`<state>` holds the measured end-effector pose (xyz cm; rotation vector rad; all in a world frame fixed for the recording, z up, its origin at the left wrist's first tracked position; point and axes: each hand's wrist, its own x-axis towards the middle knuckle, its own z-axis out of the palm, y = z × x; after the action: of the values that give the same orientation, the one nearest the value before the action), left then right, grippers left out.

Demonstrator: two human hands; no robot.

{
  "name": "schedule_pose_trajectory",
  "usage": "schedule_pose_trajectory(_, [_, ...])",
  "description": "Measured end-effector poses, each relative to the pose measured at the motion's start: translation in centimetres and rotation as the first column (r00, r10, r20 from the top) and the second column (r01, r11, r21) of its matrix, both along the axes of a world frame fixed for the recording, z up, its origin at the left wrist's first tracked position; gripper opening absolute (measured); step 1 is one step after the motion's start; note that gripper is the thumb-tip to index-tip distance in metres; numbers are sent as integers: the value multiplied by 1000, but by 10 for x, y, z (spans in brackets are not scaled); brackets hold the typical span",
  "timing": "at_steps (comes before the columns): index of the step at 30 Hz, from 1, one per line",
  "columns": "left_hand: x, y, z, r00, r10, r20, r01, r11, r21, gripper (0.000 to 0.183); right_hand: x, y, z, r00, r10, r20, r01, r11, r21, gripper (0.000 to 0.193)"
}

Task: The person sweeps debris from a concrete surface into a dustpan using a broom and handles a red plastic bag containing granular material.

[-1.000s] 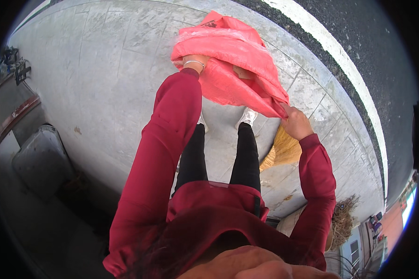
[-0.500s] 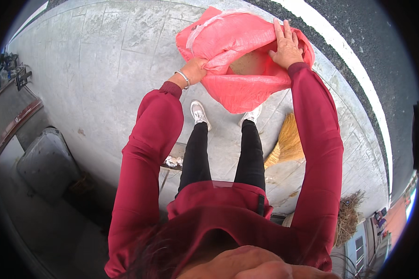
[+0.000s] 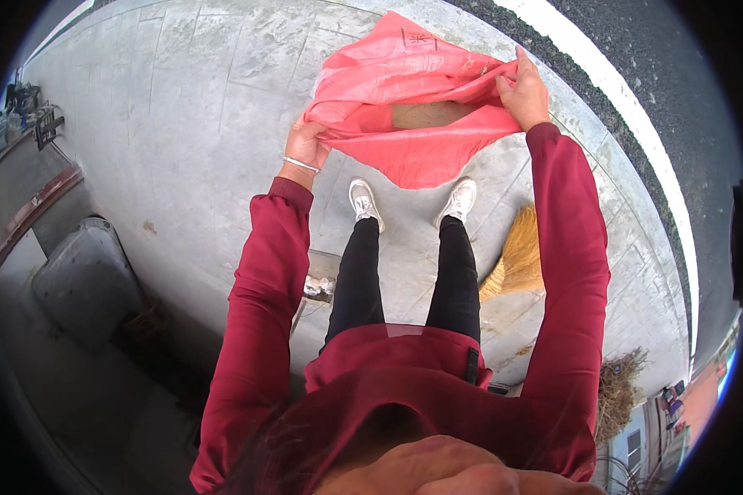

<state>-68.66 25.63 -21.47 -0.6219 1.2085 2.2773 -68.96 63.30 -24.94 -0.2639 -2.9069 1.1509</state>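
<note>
A large red woven plastic sack (image 3: 421,157) hangs stretched between my two hands, in front of my feet. My left hand (image 3: 306,144), with a silver bangle at the wrist, is closed on the left end of its rim. At the right end, my right hand (image 3: 526,92) grips the rim between thumb and fingers, the index finger pointing up. The sack's mouth gapes in the middle, and a sandy-brown surface shows through it. I cannot tell whether that is the sack's contents or something beneath. Dark marks are printed on the far side.
A straw broom (image 3: 518,254) lies on the grey paving right of my legs. A dustpan-like tray (image 3: 320,276) with pale litter sits to the left. Dry twigs (image 3: 621,394) are at lower right, a dark grey bin-like object (image 3: 89,285) at left. A white road line (image 3: 603,74) borders the asphalt.
My hands have moved apart, pulling the sack's rim wider and flatter. My right hand has gone from spread on the rim to gripping it. Both shoes now show fully.
</note>
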Motion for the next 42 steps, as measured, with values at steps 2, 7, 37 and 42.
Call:
schedule_pose_trajectory(2, [-12,14,18,999,-37,-23,38,998,46,45,12,-30,43,992,63,-107,-73,993,-91,52])
schedule_pose_trajectory(7, [-40,55,36,994,35,105,-64,955,288,44,68,-80,75,883,407,232,-430,901,57,59])
schedule_pose_trajectory(37, [-48,-6,-34,938,-338,74,330,811,-483,34,19,18,-26,490,-464,738,791,-117,-600,22])
schedule_pose_trajectory(42, [-71,57,25,563,-812,-156,-162,77,-984,45,1,8,7,582,-337,740,747,-140,-650,25])
